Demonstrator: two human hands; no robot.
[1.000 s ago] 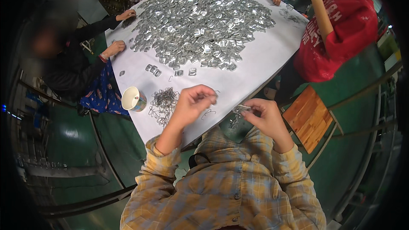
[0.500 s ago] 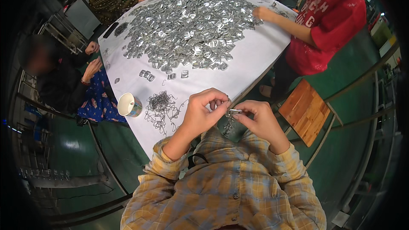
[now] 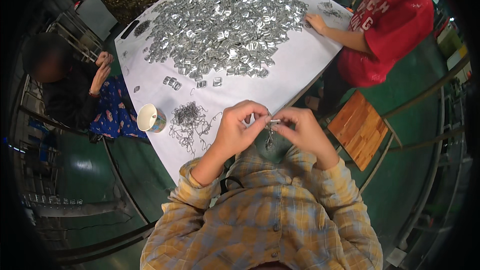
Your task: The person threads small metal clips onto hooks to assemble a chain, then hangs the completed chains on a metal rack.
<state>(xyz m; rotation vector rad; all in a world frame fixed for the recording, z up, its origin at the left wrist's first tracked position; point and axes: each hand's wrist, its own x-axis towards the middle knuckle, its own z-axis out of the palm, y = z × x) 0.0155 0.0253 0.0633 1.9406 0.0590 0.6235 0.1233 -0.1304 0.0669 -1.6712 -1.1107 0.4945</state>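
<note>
Pinches a small silver metal piece [image 3: 274, 121] between thumb and fingers of the right hand [image 3: 301, 128], nearly closed, in front of the body by the near edge of the white table [image 3: 292, 67]. Holds the left hand [image 3: 241, 126] up to the left end of that piece, with thumb and fingers curled toward each other; cannot tell whether closed fully, or on what. Lets a thin cluster of metal bits [image 3: 270, 143] dangle beneath the fingertips, too small to make out. Has a tangle of bent wires [image 3: 186, 114] on the table left of the left hand, with a paper cup [image 3: 148, 117] just beside it. Faces a large heap of silver pieces [image 3: 215, 25], well apart from both hands. Has a wooden stool [image 3: 358, 130] near the right forearm.
</note>
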